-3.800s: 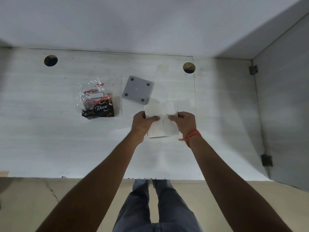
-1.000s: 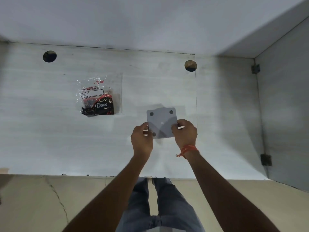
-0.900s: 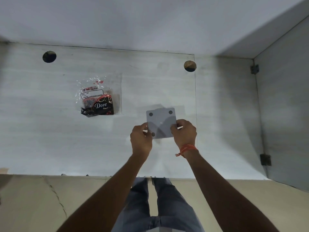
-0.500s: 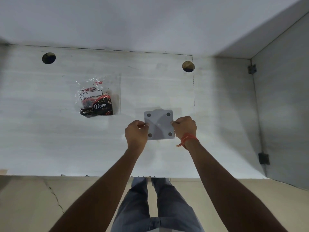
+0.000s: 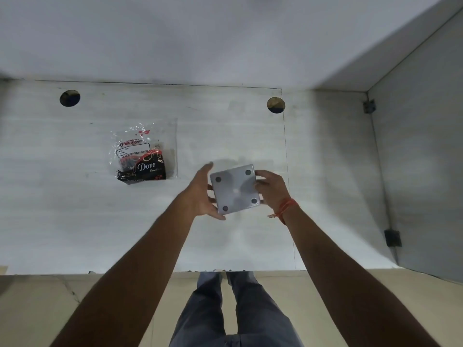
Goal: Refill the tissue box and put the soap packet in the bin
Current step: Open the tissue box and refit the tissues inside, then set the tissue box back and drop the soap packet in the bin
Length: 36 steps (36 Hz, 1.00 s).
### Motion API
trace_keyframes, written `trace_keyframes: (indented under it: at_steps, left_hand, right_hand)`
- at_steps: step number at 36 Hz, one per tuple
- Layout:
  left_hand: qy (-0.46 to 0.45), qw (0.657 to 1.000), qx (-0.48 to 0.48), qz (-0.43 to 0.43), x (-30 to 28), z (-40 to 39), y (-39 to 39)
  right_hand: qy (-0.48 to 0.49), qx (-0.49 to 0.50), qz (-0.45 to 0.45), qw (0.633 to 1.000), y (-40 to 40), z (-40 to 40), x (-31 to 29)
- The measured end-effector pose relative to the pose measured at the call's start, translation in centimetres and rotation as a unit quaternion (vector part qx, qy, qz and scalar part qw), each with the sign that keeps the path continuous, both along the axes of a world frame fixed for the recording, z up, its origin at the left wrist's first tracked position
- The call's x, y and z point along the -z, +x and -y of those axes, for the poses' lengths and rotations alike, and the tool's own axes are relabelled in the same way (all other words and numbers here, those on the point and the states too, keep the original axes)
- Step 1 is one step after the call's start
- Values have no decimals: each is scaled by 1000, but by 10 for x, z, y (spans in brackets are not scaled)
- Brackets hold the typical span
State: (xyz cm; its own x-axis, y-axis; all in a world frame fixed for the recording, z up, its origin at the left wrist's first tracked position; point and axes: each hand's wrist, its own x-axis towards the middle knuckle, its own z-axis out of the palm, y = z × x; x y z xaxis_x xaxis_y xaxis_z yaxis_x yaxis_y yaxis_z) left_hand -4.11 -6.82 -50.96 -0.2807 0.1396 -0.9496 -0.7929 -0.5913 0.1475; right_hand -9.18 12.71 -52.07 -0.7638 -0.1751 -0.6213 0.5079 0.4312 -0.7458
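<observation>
A grey square tissue box point(image 5: 235, 188) with four dark round feet facing up is held just above the white table point(image 5: 75, 221). My left hand point(image 5: 201, 194) cups its left side with the fingers spread along the edge. My right hand point(image 5: 269, 187), with an orange thread at the wrist, grips its right side. To the left on the table lies a black Dove soap packet point(image 5: 144, 171), partly under a clear plastic tissue wrapper point(image 5: 136, 146). No tissues show; the box hides its inside.
Two round cable holes point(image 5: 70, 98) point(image 5: 275, 105) sit near the table's back edge by the wall. A grey side panel point(image 5: 421, 171) with dark brackets closes the right. The table's front edge runs above my legs and the beige floor.
Earlier I held white tissues while the box lay on the table. Both hands now hold the box upside down; it has tilted slightly and my left fingers have spread along its side.
</observation>
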Motion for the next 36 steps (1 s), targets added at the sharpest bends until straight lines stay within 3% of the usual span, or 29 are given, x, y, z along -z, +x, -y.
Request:
trace_keyframes:
  at_steps: [3,5,9,11,13,24,30,36]
  left_hand:
    - [46,991,-124,-19,-3,4,-12]
    - [-2,990,-134,-44,-10,3,-19]
    - [-118,979,-138,-96,-11,-9,-23]
    - [-205,959,-133,-143,-2,-15,-23]
    - [-265,935,-128,-199,7,-20,-20]
    - [-353,856,-8,-378,31,17,-92]
    - [-440,811,50,-383,54,40,-142]
    - [-480,786,105,-375,67,46,-149]
  right_hand:
    - [-67,6,-144,987,3,7,-9]
    - [-108,35,-161,980,2,12,-16]
    - [-179,172,-50,967,-8,21,-24]
    - [-165,199,30,966,-16,26,-21]
    - [-126,176,64,974,-25,33,-13]
    - [-168,151,-47,973,-98,69,8]
    - [-99,81,-126,984,-147,97,30]
    - [-18,17,-127,992,-161,101,57]
